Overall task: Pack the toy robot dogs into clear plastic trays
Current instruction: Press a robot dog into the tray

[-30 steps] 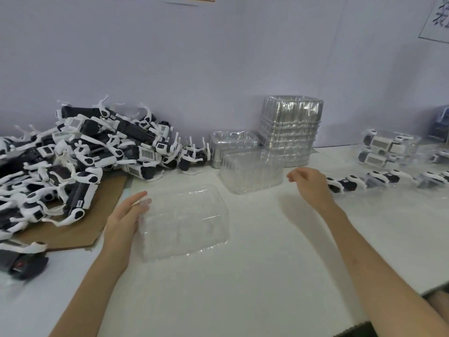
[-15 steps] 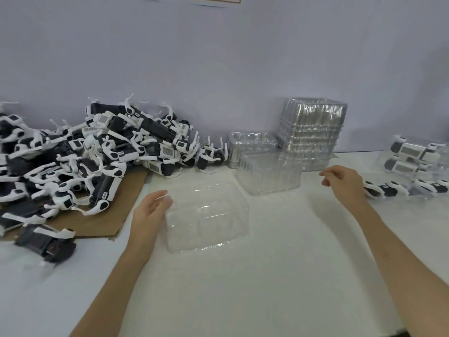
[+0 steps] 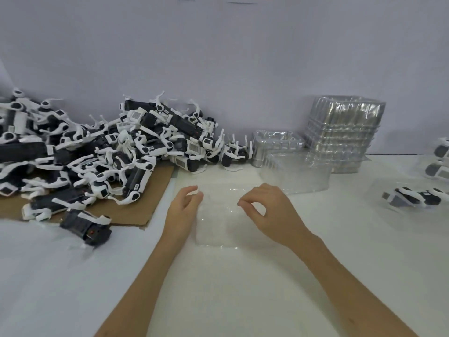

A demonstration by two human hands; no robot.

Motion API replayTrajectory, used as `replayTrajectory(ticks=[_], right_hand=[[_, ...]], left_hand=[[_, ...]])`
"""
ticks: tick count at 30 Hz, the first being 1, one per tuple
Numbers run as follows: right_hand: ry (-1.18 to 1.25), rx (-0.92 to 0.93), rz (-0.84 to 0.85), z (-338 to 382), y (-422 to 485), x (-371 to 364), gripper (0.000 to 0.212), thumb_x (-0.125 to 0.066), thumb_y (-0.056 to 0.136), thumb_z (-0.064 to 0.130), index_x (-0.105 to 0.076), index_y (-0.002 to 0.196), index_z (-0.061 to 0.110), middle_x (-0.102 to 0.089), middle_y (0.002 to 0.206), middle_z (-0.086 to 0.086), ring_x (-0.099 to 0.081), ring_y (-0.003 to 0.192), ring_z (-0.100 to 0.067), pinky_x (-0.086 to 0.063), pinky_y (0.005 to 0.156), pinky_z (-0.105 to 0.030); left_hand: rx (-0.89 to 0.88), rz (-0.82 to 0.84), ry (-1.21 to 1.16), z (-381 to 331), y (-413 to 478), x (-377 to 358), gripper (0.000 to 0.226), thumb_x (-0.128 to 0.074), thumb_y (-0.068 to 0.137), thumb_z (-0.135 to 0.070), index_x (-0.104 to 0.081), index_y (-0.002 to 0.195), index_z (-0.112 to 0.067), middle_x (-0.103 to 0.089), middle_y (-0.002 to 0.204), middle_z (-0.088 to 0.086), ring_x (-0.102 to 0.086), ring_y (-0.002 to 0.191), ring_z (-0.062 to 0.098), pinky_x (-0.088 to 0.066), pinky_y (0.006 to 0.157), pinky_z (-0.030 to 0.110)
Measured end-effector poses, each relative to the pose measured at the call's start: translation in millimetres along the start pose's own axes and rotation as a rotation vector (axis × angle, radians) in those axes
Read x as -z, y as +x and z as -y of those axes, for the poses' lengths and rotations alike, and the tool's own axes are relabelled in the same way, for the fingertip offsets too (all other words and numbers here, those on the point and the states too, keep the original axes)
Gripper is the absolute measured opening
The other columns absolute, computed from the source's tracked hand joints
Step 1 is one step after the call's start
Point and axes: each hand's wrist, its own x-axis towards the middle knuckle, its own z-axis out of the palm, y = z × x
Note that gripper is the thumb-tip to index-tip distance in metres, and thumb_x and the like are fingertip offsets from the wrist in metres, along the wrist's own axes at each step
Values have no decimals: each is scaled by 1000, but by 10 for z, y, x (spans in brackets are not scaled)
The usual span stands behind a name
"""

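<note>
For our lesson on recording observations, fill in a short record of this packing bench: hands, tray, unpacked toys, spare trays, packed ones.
Left hand: grips the clear tray at its left edge
Right hand: fingers curled over the tray; grip unclear
Unpacked toy dogs: piled at left, on cardboard
Spare trays: stacked by the wall
Packed dogs: far right

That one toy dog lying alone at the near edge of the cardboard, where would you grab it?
Grip the lone toy dog across its dark boxy body, coming from above. It lies flat, clear of the pile, so both long sides look free; its thin curved white legs would likely slip or flex.
</note>
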Motion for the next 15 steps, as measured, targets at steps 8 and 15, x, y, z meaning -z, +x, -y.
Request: replayTrajectory(ticks=[8,15], right_hand=[[79,12,9,33,-94,-67,8,-69,90,23,-74,95,27,-71,88,18,-61,89,-1,-31,93,-18],[135,2,-86,16,-82,-31,9,-66,87,23,-73,84,26,-68,85,25,-61,89,0,-34,90,-17]], left_hand=[[-103,-409,-178,-126,-18,111,70,-56,97,-16,-19,155,-31,-71,98,-3,-70,82,15,-56,75,30],[250,-477,-359,-80,115,585,76,-53,92,6,-20,155,-22,-62,111,14,-72,65,24,-59,56,28]])
